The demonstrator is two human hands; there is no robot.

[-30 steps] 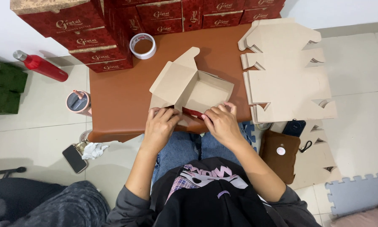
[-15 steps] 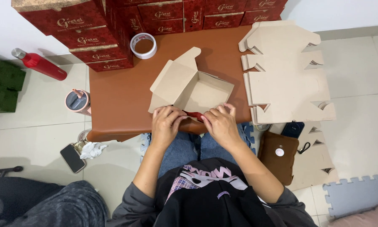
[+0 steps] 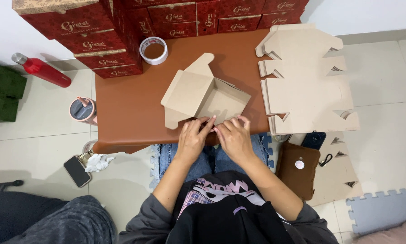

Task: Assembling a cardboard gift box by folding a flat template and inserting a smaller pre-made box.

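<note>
A half-folded brown cardboard box (image 3: pixel 205 92) lies on the brown table (image 3: pixel 126 113), its lid flap pointing away from me. My left hand (image 3: pixel 193 138) and my right hand (image 3: pixel 233 138) press side by side on the box's near wall at the table's front edge. The fingers of both hands curl over that near flap. The red strip seen earlier between the hands is hidden under them.
A stack of flat cardboard blanks (image 3: pixel 304 79) lies at the table's right end, more blanks (image 3: pixel 336 174) on the floor. Red boxes (image 3: pixel 103 36) line the back. A tape roll (image 3: pixel 153 49), red bottle (image 3: pixel 42 71), pink cup (image 3: pixel 82 110), phone (image 3: pixel 77 171) and brown pouch (image 3: pixel 298 169) are nearby.
Both hands have closed in together on the near flap of the box, covering the red strip. The box has stayed in place.
</note>
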